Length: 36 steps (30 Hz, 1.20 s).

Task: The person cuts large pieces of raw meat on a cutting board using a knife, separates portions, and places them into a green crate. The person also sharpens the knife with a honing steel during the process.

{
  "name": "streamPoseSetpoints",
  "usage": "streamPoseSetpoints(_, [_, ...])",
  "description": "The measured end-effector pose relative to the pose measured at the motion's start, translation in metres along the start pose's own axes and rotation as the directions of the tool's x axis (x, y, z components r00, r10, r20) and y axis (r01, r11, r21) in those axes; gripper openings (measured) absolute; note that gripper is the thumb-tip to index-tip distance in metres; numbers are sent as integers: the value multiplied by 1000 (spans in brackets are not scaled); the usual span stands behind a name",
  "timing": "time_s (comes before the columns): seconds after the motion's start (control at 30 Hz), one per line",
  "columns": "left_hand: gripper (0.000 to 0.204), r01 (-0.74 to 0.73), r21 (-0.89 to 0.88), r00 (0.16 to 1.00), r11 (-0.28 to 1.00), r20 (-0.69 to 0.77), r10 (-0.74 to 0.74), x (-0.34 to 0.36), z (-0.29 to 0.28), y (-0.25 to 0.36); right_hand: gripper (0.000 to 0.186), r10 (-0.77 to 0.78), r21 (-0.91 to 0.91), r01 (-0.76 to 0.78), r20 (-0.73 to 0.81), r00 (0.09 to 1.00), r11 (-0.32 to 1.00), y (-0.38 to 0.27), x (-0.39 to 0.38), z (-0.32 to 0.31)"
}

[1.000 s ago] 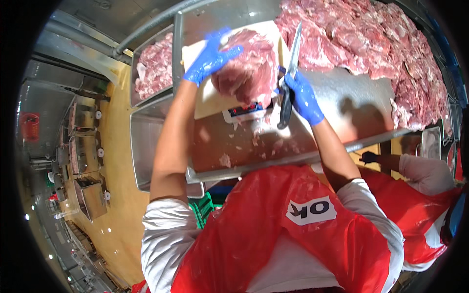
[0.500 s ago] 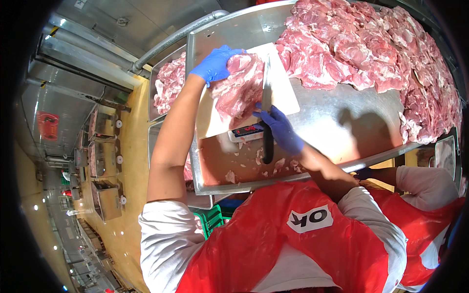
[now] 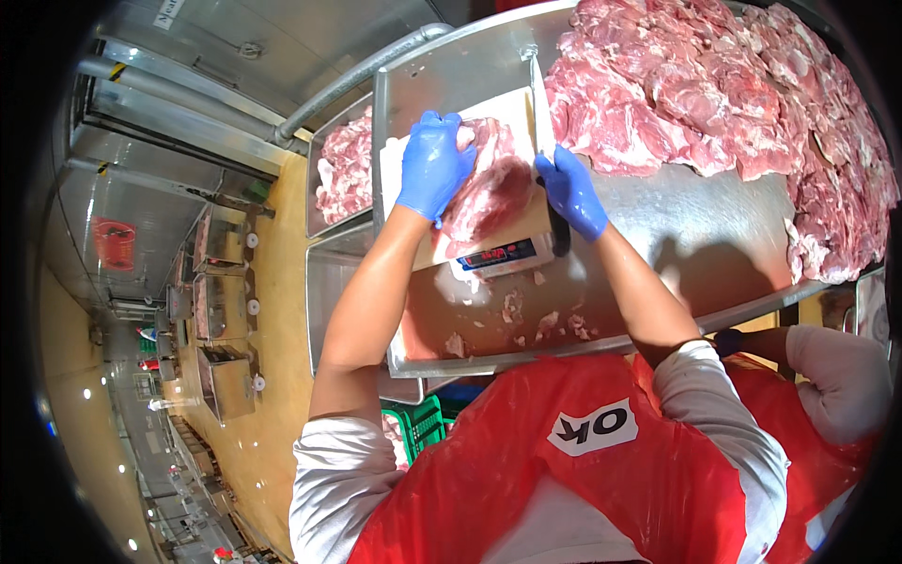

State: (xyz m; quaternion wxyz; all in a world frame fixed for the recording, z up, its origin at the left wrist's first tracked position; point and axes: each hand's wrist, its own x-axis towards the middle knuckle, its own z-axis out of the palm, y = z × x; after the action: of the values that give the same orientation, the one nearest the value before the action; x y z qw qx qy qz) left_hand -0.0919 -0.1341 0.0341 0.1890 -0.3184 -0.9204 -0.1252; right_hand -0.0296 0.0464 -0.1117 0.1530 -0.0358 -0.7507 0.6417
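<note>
My left hand (image 3: 435, 167), in a blue glove, is closed on the left side of a raw piece of meat (image 3: 493, 188). The meat rests on a white board (image 3: 515, 105), over a scale with a lit display (image 3: 498, 256). In my right hand (image 3: 573, 193), also blue-gloved, is a long knife (image 3: 542, 117) with a black handle. Its blade points away from me, beside the meat's right edge and apart from it. The fingertips of my left hand are partly hidden behind the meat.
A large heap of raw meat (image 3: 686, 89) fills the far right of the metal table (image 3: 676, 211). Small scraps (image 3: 548, 325) lie near its front edge. To the left stands a metal tray of meat (image 3: 345, 169). A green crate (image 3: 427, 423) sits below; a co-worker's sleeve (image 3: 836, 376) shows at right.
My left hand has shifted from the meat's far corner to its left side, nearer me. The knife has moved right, away from the meat, and its blade now tilts to the left.
</note>
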Motion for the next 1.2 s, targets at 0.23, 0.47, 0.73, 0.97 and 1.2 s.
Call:
streamPoseSetpoints(0.23, [21,-141,58,988,988,78,137,18,-12,-14,37,310,-69,-308,378,872,949,-77,58,11])
streamPoseSetpoints(0.47, [19,-170,-31,985,985,-25,170,31,-14,-32,38,172,-284,22,638,751,958,-82,50,15])
streamPoseSetpoints(0.73, [18,-130,-94,991,987,14,132,53,-40,-7,35,14,210,-230,709,705,950,-79,46,35])
streamPoseSetpoints(0.97, [16,189,-226,975,956,162,-154,34,-45,-57,34,255,-137,-220,662,705,966,-94,-26,12])
streamPoseSetpoints(1.2, [44,411,-374,911,831,205,-358,-48,-33,-60,13,420,-18,-489,540,730,872,-88,-66,-67])
